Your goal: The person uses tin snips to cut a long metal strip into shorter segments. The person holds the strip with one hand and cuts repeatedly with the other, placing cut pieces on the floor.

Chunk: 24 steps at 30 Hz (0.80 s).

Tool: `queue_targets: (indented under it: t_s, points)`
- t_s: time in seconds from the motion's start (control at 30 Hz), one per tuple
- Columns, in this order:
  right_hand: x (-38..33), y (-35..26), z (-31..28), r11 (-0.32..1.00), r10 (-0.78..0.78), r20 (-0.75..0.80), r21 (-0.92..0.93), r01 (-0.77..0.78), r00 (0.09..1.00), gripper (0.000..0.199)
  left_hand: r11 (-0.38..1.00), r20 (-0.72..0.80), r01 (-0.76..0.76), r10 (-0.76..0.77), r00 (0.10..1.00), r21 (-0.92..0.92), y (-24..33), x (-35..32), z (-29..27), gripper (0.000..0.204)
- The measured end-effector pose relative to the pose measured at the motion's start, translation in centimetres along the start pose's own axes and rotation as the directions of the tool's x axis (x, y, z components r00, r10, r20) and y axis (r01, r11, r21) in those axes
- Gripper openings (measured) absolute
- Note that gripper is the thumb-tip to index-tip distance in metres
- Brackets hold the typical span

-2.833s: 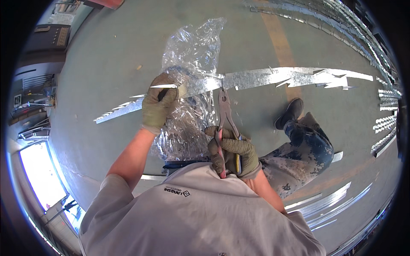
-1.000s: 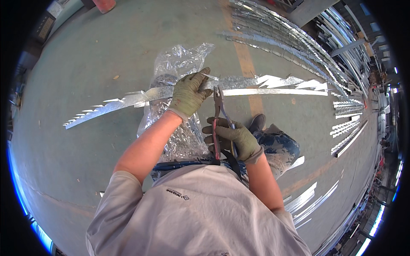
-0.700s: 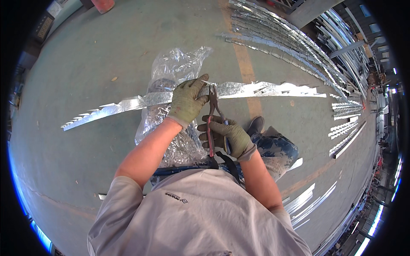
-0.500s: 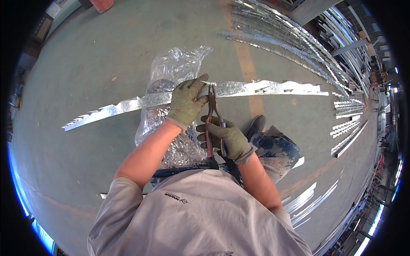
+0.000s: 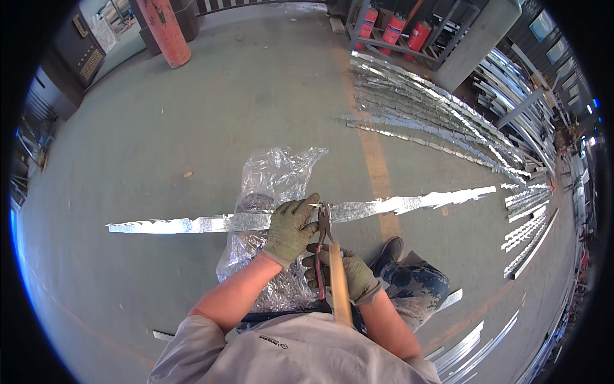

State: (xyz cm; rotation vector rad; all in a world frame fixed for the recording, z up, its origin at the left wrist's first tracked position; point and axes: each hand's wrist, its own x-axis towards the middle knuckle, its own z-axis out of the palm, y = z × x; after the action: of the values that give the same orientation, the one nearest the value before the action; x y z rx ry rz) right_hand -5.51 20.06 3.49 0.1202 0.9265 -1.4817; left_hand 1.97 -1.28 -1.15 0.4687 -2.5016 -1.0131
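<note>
In an olive work glove, my left hand [image 5: 291, 232] closes over the middle of a long, shiny metal strip [image 5: 185, 225] with jagged, notched edges. My gloved right hand [image 5: 350, 274] holds a pair of pliers [image 5: 321, 256] with a red handle. The jaws point away from me and meet the strip just right of my left fingers; whether they grip it cannot be made out. A tan, wood-coloured bar [image 5: 339, 285] crosses in front of my right hand and hides part of the pliers. Clear plastic sheeting [image 5: 275, 173] lies crumpled beneath the strip.
Several long metal strips [image 5: 441, 109] fan out at the far right, with shorter ones [image 5: 524, 230] nearer. Red fire extinguishers [image 5: 393, 32] stand in a rack beside a grey post [image 5: 480, 51]. A red post [image 5: 163, 32] rises at the far left. More strips [image 5: 464, 352] lie near right.
The view has tilted up, bringing the extinguishers and more of the red post into sight. The tan bar now shows before my right hand. Both hands keep their hold at the strip's middle.
</note>
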Motion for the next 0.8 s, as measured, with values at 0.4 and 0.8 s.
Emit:
queue_targets:
  t_s: [0.4, 0.8]
  points:
    - [1.6, 1.3, 0.0, 0.997, -0.025, -0.046, 0.067, 0.029, 0.999, 0.043, 1.0, 0.056, -0.011, 0.013, 0.998, -0.026, -0.5, 0.7, -0.2, 0.077]
    - [1.0, -0.2, -0.1, 1.0, 0.014, 0.022, 0.007, -0.015, 1.0, 0.044, 0.998, 0.048, 0.038, -0.035, 0.998, -0.052, -0.6, 0.8, -0.3, 0.08]
